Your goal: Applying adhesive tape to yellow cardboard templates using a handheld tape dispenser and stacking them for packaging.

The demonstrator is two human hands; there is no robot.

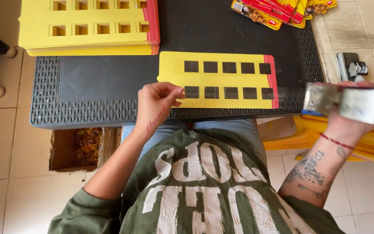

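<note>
A yellow card with a red right edge and two rows of square cut-outs lies flat on the black plastic table. My left hand presses its fingertips on the card's lower left part, over the lower row of cut-outs. A strip of clear tape runs along that lower row toward the right. My right hand is raised off the table's right edge and grips a roll of clear tape, which looks blurred.
A stack of the same yellow cards sits at the table's back left. Small red and yellow packets lie at the back right. A cardboard box with small items stands on the floor at left; a yellow chair at right.
</note>
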